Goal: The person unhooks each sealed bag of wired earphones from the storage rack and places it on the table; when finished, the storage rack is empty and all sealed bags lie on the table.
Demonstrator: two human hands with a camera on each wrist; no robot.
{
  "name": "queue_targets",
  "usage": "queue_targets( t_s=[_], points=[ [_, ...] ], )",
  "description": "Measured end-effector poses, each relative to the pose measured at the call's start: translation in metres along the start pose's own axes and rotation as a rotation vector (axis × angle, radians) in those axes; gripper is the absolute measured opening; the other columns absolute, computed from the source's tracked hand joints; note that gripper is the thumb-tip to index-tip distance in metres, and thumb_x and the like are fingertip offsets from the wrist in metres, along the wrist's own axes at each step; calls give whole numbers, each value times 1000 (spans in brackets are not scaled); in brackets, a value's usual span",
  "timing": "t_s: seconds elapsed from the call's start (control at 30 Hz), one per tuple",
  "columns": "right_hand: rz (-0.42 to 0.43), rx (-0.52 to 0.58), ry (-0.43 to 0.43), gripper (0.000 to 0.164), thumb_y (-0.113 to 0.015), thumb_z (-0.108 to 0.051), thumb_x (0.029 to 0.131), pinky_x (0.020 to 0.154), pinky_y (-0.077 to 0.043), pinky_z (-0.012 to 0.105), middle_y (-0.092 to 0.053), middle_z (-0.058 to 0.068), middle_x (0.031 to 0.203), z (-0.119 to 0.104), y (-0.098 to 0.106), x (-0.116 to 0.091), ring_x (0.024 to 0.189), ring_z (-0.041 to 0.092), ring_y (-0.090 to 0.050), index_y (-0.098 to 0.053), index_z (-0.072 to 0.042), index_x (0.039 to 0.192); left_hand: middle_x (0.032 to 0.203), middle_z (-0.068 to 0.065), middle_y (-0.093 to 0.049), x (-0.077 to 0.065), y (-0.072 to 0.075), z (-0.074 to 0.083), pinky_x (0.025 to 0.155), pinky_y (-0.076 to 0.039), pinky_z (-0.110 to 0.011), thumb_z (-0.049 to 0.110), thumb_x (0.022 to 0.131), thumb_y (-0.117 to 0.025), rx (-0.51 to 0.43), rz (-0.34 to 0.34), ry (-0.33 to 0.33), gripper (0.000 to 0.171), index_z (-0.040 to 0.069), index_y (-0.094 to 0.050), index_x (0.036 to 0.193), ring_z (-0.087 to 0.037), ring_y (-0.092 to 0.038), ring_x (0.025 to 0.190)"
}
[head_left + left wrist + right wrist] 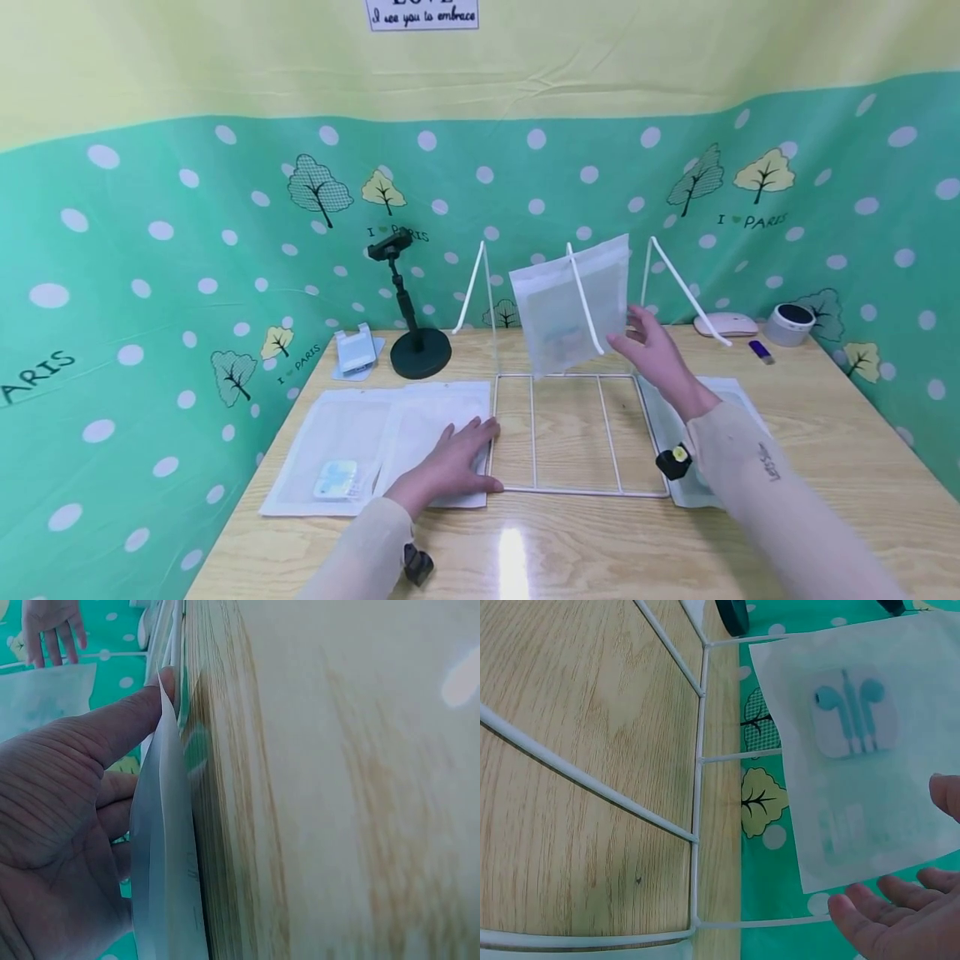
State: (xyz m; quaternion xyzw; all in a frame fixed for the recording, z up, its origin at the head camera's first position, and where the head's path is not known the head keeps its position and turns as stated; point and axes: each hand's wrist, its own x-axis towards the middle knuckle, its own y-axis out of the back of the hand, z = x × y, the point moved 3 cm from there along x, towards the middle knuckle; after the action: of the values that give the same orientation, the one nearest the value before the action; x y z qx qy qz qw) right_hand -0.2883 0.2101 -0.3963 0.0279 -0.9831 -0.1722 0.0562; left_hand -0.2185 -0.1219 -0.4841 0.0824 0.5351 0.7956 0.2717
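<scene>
A white wire rack [581,492] stands on the table with several upright arms. A translucent zip pouch [577,304] is raised behind the rack's middle arm, tilted. In the right wrist view, wired earphones [851,712] show inside that pouch. My right hand [656,350] is at its right edge, thumb and fingers spread; the right wrist view shows no curl round it. My left hand [453,458] rests over a white pouch [423,417] and the rack's front left corner, fingers extended. Beside it lies another pouch [315,442] with a small pale blue item inside.
Under my right forearm lies another pouch [731,396]. At the back stand a black stand [420,354] and a pale blue holder [356,350] on the left, with a pink mouse [726,324], a purple USB stick [761,352] and a white round device [789,325] on the right.
</scene>
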Motion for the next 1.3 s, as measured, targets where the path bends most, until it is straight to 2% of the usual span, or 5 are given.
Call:
queue_targets(
  t_s=[0.3,0.53,0.77,1.03,1.3],
  points=[
    [48,-33,24,64,-56,-21,100,104,-38,57,-51,28,133,4,-1,0,125,43,-47,-23,-14,155,157,-4,-32,0,0,1,117,-10,-57,50,78,-77,1,-2,1,90,13,-38,150,-27,-22,146],
    [31,-80,34,47,-52,-28,102,97,-44,48,-55,25,127,7,1,-3,115,36,-53,-47,0,139,157,-4,-32,0,1,2,116,-11,-57,50,78,-77,0,2,-5,90,12,-39,150,-28,-22,146],
    [-6,-83,62,42,-51,-31,102,87,-48,32,-61,19,124,10,3,-5,107,28,-57,-57,0,130,157,-5,-32,1,0,1,116,-11,-58,50,78,-77,0,0,-2,90,12,-39,150,-28,-22,146],
    [-42,-62,104,47,-45,-34,104,101,-43,52,-55,19,135,8,3,-14,122,36,-53,-48,-2,138,157,-5,-32,1,0,0,116,-12,-58,50,78,-77,7,-2,4,91,12,-38,150,-28,-22,146],
    [-45,-82,127,52,-40,-40,104,101,-42,55,-53,17,135,5,8,-28,122,35,-51,-43,-6,143,156,-5,-33,1,0,1,116,-12,-59,50,77,-78,6,1,0,90,12,-39,150,-29,-23,146]
  ],
)
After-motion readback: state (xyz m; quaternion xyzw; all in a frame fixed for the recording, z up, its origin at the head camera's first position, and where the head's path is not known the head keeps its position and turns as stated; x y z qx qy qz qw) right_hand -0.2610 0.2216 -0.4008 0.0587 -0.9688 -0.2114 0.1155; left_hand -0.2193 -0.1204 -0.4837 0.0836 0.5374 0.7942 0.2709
